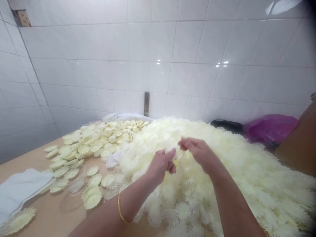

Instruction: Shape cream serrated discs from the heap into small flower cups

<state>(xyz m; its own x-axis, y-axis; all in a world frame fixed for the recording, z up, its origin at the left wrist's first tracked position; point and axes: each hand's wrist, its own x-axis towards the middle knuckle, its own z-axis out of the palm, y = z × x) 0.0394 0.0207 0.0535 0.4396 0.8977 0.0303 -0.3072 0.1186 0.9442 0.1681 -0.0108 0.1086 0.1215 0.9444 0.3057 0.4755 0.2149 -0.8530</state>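
Note:
My left hand (163,164) is closed, thumb pressed against the fingers, over the large heap of pale yellow-white artificial flower petal layers (148,148). Whatever it pinches blends into the pale heap behind, and I cannot make it out. Just to its right, my right hand (196,152) is also closed, fingertips drawn together and turned toward the left hand. Any small thing between those fingertips is too small to tell. The two hands are close but apart. A gold bangle (120,209) circles my left wrist.
Left of the heap lie many stacked, scallop-edged pale yellow discs (92,196) on the tan tabletop (98,223). A white cloth (24,187) and a clear round lid-like piece (76,187) are at the left. A magenta bag (271,127) and a dark object (227,125) sit by the tiled wall (138,42).

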